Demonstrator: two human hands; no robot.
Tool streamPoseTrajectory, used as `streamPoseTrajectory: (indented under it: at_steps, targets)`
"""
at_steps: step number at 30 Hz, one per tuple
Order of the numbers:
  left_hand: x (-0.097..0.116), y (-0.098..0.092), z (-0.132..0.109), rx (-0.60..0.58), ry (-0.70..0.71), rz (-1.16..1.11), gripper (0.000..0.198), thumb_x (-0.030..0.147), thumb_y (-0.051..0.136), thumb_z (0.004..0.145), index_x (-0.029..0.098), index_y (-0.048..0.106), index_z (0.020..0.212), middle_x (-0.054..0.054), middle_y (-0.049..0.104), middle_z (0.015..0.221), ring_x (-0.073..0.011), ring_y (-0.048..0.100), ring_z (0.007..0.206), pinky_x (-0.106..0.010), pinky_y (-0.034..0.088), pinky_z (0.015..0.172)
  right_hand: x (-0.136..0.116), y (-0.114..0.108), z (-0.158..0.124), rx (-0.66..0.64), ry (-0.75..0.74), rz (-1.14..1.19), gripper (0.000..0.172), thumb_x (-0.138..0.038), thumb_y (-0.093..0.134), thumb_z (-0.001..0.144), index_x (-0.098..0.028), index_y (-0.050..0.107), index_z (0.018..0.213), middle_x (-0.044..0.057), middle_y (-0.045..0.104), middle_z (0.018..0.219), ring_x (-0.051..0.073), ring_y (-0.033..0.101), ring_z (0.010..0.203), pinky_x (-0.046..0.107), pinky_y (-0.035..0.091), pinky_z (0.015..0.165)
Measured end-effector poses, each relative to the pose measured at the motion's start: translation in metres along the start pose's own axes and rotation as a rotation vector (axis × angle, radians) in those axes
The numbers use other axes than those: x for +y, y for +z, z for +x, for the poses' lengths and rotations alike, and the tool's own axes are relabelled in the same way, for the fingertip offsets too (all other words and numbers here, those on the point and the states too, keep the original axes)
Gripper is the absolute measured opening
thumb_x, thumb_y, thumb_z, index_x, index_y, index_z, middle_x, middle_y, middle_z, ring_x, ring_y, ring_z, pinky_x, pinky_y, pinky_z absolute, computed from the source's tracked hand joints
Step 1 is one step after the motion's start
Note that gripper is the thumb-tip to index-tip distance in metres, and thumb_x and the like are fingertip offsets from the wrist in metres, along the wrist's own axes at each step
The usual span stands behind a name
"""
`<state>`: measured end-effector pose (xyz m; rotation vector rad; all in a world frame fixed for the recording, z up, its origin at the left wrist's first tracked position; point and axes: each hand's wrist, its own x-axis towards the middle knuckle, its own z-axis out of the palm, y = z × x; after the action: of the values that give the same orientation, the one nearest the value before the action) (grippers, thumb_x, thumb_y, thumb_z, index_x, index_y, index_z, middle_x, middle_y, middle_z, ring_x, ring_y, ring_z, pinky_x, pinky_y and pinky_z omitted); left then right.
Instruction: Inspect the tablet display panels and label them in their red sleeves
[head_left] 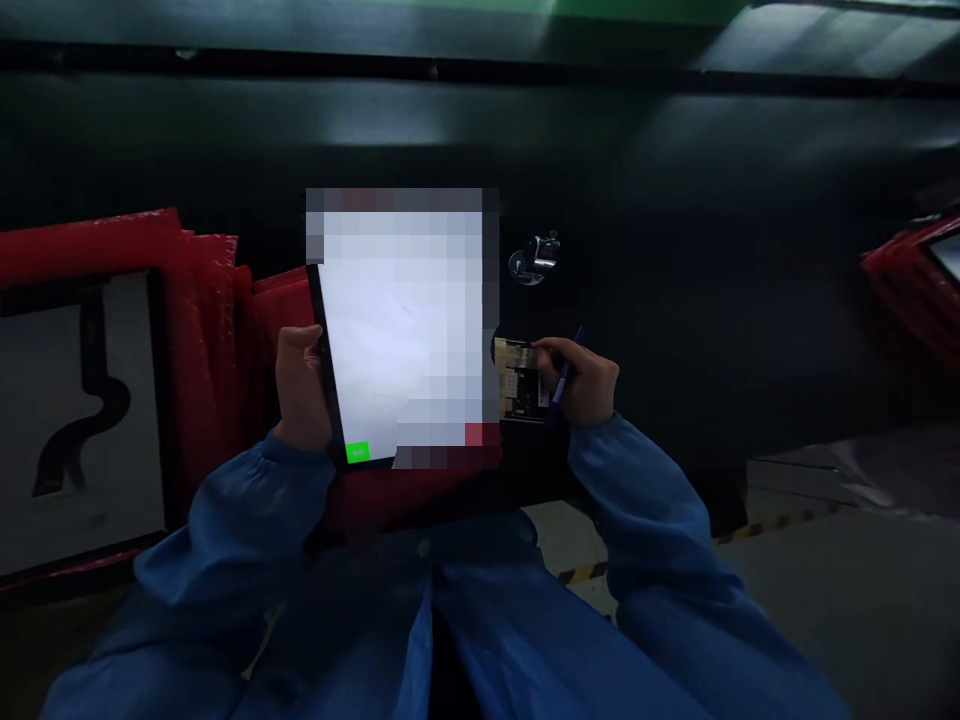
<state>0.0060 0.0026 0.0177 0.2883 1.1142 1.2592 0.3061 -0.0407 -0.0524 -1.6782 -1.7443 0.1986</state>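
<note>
My left hand point(304, 385) grips the lower left edge of a black-framed tablet point(397, 330), whose bright screen is partly blurred out and shows a green button point(358, 452) at its lower corner. My right hand point(583, 380) is shut on a slim blue pen point(568, 372). Its fingertips touch the edge of a small dark-and-tan printed card or board point(519, 380), which sits just right of the tablet. I cannot tell whether that hand also holds it.
A dark glossy vehicle body panel point(675, 200) fills the background, with a chrome fitting point(534, 260) on it. Red padded covers point(202, 330) hang at left, and another point(911, 285) at right. A yellow-and-black floor stripe point(772, 527) runs low right.
</note>
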Motion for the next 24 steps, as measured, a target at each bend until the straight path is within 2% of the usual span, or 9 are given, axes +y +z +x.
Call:
streamPoseTrajectory:
  at_steps: [6,14,19,22,24]
  targets:
    - [0.002,0.004,-0.004,0.005,-0.071,-0.036,0.021,0.034,0.051,0.072,0.019,0.066,0.072,-0.005,0.065,0.06,-0.0257,0.071,0.073,-0.033,0.059,0.063,0.001,0.001,0.0,0.011,-0.063,-0.04,0.024,-0.032,0.057,0.094,-0.018,0.076,0.093,0.004,0.073,0.077,0.015,0.068,0.064,0.026,0.053,0.06]
    - [0.001,0.001,0.0,0.03,-0.068,0.007,0.017,0.037,0.053,0.071,0.024,0.064,0.072,-0.001,0.064,0.061,-0.0249,0.071,0.075,-0.032,0.059,0.064,0.003,0.003,-0.001,0.011,-0.129,-0.131,0.025,-0.032,0.055,0.096,-0.02,0.077,0.095,0.005,0.073,0.078,0.017,0.069,0.065,0.028,0.053,0.06]
    - [0.003,0.0,-0.002,-0.02,-0.088,-0.023,0.021,0.035,0.049,0.078,0.022,0.065,0.075,-0.002,0.065,0.063,-0.0231,0.071,0.073,-0.031,0.058,0.062,0.0,0.001,0.0,0.009,-0.115,-0.149,0.023,-0.032,0.056,0.092,-0.021,0.076,0.09,0.005,0.073,0.076,0.019,0.068,0.065,0.028,0.05,0.059]
    - [0.003,0.0,-0.003,-0.067,-0.102,-0.033,0.024,0.034,0.045,0.081,0.021,0.065,0.076,-0.001,0.06,0.057,-0.0204,0.067,0.065,-0.029,0.056,0.059,-0.021,-0.003,0.006,0.05,-0.055,0.013,0.026,-0.035,0.053,0.096,-0.021,0.074,0.089,0.003,0.071,0.072,0.016,0.066,0.06,0.026,0.049,0.055]
    - [0.003,-0.001,-0.004,-0.108,-0.087,-0.046,0.022,0.034,0.046,0.082,0.021,0.063,0.075,0.001,0.053,0.052,-0.0178,0.063,0.059,-0.028,0.054,0.058,-0.045,-0.005,0.015,-0.034,0.032,0.284,0.031,-0.04,0.05,0.099,-0.02,0.073,0.097,0.002,0.07,0.07,0.014,0.062,0.054,0.025,0.047,0.05]
